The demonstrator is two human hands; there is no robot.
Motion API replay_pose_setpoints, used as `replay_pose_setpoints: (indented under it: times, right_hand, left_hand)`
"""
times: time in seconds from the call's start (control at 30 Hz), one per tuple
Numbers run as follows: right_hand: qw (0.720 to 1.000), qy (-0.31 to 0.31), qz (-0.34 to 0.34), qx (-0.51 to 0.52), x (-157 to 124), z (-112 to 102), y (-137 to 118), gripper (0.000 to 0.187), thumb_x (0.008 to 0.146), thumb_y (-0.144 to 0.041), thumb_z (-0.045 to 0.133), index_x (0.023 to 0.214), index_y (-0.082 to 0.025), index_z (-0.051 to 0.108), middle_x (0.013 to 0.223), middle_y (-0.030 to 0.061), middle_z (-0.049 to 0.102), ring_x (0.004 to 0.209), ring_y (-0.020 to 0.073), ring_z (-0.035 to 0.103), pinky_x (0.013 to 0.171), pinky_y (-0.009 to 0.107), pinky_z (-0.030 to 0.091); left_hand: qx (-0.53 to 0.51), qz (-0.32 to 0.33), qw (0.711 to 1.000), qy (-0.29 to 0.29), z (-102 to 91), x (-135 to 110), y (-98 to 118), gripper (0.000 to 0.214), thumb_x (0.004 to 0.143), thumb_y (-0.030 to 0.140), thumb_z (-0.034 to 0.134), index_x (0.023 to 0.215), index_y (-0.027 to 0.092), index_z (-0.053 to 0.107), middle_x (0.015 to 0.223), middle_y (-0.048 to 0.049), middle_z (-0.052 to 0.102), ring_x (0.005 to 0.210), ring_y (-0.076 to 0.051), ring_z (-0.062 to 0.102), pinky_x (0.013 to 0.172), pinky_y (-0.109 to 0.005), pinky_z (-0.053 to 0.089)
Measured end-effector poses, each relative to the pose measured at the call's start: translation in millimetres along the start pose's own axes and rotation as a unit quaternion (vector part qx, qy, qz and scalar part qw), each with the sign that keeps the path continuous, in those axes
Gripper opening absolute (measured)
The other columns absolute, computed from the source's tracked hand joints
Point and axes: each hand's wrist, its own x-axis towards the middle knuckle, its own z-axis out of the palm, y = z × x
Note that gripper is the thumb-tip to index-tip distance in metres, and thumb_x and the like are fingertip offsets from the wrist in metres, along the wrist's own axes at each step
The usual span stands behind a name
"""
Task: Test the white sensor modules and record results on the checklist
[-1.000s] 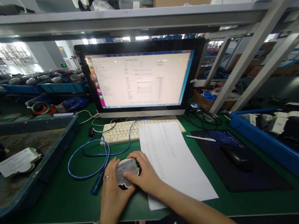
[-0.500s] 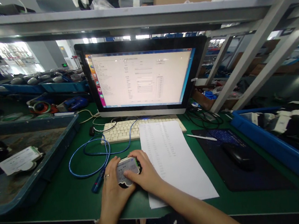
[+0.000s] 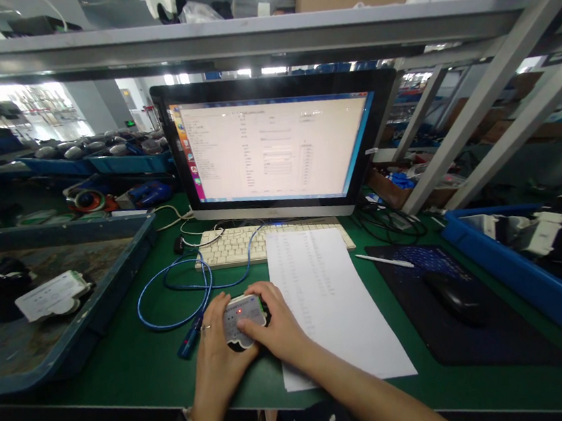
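Observation:
Between my two hands is a small electronic module (image 3: 236,311) with a grey printed label, a scalloped lower edge and a green connector at its right side. A red light glows on its face. My left hand (image 3: 216,361) grips its left side, a ring on one finger. My right hand (image 3: 275,321) wraps the right side, its thumb lying on the label. Just left of my hands lies a dark blue stick-like adapter (image 3: 189,341) on a looped blue cable (image 3: 143,305). Printed sheets (image 3: 332,312) lie to the right, overlapping the keyboard (image 3: 229,246).
A monitor (image 3: 274,147) stands behind the keyboard. At left, a blue-grey tray (image 3: 135,256) holds another labelled module (image 3: 52,296). To the right are a white pen (image 3: 384,261), a mouse (image 3: 453,296) on a dark mat (image 3: 496,342), and a blue bin (image 3: 519,279) of parts.
A red light now shows on the module's face, where none was visible before. Both hands keep their hold on it. The whole view has shifted slightly.

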Motion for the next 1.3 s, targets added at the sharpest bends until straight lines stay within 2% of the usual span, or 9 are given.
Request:
replay_pose_setpoints:
  times: [0.17, 0.27, 0.6, 1.3]
  right_hand:
    - [1.000, -0.003, 0.001, -0.004, 0.1, -0.8, -1.1, 0.035, 0.071, -0.022, 0.068, 0.103, -0.023, 0.053, 0.106, 0.0040, 0.054, 0.103, 0.0212, 0.050, 0.092, 0.037, 0.042]
    - [1.000, -0.004, 0.000, -0.007, 0.0, -0.9, -0.9, 0.034, 0.072, -0.024, 0.067, 0.103, -0.023, 0.053, 0.107, 0.0046, 0.055, 0.104, 0.0217, 0.050, 0.092, 0.038, 0.042]
    - [1.000, -0.006, 0.005, -0.002, -1.0, 0.9, 5.3, 0.032, 0.074, -0.025, 0.065, 0.103, -0.024, 0.053, 0.110, 0.0047, 0.055, 0.108, 0.0226, 0.050, 0.096, 0.040, 0.040]
    - [1.000, 0.004, 0.000, -0.009, -1.2, 1.1, 3.2, 0.032, 0.072, -0.024, 0.067, 0.102, -0.024, 0.055, 0.107, 0.0042, 0.057, 0.105, 0.0217, 0.051, 0.093, 0.039, 0.042]
  left_hand:
    - [-0.010, -0.072, 0.997, -0.017, -1.3, -2.5, 4.7, 0.078, 0.073, 0.033, 0.066, 0.138, 0.018, 0.025, 0.133, -0.0168, 0.045, 0.120, -0.032, 0.050, 0.095, -0.050, 0.047]
    - [-0.019, -0.090, 0.996, -0.019, -1.8, -2.2, 7.6, 0.075, 0.071, 0.031, 0.067, 0.134, 0.019, 0.030, 0.131, -0.0154, 0.047, 0.117, -0.031, 0.053, 0.094, -0.048, 0.048]
    - [-0.016, -0.081, 0.996, -0.014, -0.9, -3.2, 8.2, 0.078, 0.069, 0.029, 0.070, 0.134, 0.019, 0.029, 0.132, -0.0153, 0.047, 0.120, -0.031, 0.051, 0.098, -0.048, 0.045]
    - [-0.017, -0.070, 0.997, -0.012, -0.6, -1.9, 5.4, 0.075, 0.069, 0.029, 0.068, 0.132, 0.017, 0.031, 0.129, -0.0166, 0.048, 0.119, -0.031, 0.051, 0.098, -0.050, 0.045]
